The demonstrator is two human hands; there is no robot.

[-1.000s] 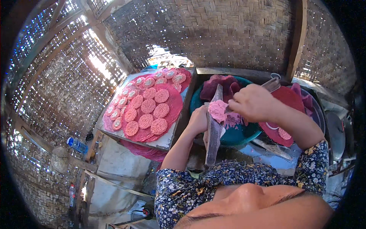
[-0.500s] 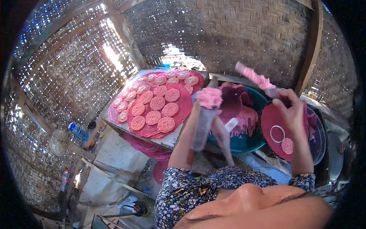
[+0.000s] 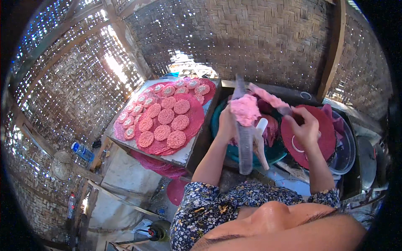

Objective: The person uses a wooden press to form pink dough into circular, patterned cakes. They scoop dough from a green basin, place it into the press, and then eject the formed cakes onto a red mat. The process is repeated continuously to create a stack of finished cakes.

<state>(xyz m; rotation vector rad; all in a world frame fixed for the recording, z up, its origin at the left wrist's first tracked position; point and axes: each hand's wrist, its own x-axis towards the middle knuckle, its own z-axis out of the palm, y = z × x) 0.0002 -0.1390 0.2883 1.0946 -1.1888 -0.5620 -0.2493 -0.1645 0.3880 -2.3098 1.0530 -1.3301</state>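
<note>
Right hand [image 3: 307, 125] dropped, grip shut on scraper [image 3: 274, 102]; left hand [image 3: 228, 121] clasps paddle [image 3: 244, 138] under pink dough [image 3: 245, 109]

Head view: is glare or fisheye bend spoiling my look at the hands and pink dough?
Head view: sunlight blows out gaps in the woven wall; rim bends and blackens; left hand, right hand and pink dough are evenly lit, slightly soft.

Daylight pierces the woven wall [image 3: 234, 46] above and left of the hands, blowing out in white glare. The middle is evenly lit and sharp; fisheye bending and black vignette ring the edges.
</note>
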